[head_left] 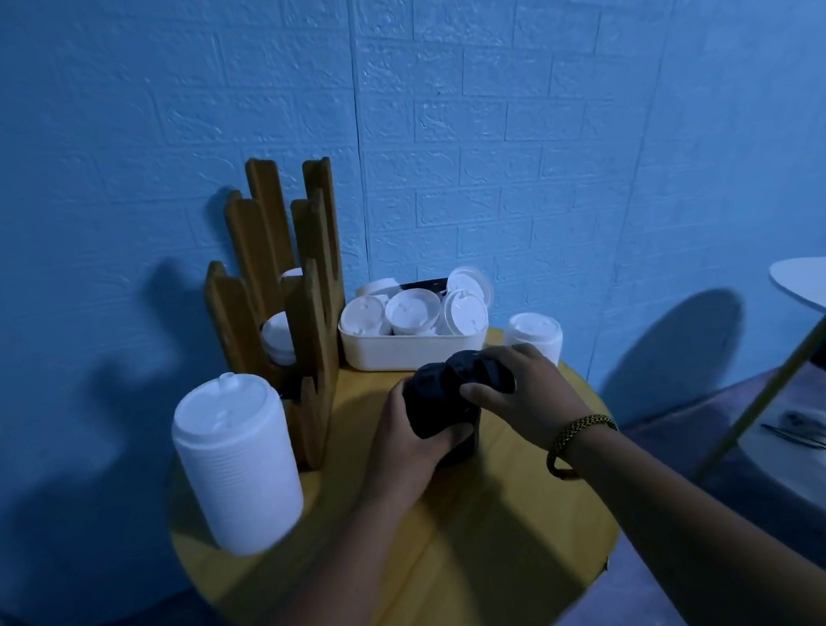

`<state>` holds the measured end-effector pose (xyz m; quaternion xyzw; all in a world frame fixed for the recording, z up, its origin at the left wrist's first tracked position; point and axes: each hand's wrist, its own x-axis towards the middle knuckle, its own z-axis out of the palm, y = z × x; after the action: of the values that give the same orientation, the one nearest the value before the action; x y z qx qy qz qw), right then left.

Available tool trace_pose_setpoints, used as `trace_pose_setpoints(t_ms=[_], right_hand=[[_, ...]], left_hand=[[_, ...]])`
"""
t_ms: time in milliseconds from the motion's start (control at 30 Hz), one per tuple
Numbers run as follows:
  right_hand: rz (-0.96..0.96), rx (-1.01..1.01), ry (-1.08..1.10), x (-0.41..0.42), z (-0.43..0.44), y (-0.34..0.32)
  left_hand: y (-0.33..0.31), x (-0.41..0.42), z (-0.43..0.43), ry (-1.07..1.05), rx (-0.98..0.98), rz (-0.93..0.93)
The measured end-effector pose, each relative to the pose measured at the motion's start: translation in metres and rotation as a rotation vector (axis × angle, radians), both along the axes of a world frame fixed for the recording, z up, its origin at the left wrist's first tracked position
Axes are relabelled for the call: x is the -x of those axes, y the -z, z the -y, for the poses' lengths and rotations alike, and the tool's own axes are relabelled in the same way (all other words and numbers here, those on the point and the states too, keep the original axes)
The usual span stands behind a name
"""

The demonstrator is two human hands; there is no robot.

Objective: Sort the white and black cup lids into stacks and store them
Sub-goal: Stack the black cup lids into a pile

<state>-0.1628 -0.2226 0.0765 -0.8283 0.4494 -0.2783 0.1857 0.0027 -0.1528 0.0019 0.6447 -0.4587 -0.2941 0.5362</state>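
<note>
In the middle of the frame the black lids (pixel 436 398) are gripped between the left hand (pixel 402 446) and the right hand (pixel 525 393) on the worktop (pixel 488 540), and their edges should be aligned before storing.

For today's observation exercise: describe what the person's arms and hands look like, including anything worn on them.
Both forearms are bare, with no sleeves in view. The left hand and right hand wear no gloves, and no rings show. The right wrist carries a braided cord bracelet, golden-olive in colour; the left wrist is bare.
</note>
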Motion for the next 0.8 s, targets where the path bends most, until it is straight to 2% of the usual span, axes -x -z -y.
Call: trace_pose_setpoints(t_ms=[333,467,600,800], right_hand=[[0.022,-0.006,-0.104,-0.021,-0.005,0.001],[-0.152,0.037,-0.133,-0.026,-0.008,-0.001],[-0.189,0.003,-0.138,-0.028,-0.006,-0.006],[-0.152,0.030,-0.003,-0.039,-0.018,-0.003]], left_hand=[[0.006,-0.002,-0.005,0.025,0.041,0.027],[0.005,0.000,-0.006,0.026,0.058,0.023],[0.005,0.000,-0.008,0.017,0.057,0.044],[0.006,0.000,-0.007,0.030,0.076,0.083]])
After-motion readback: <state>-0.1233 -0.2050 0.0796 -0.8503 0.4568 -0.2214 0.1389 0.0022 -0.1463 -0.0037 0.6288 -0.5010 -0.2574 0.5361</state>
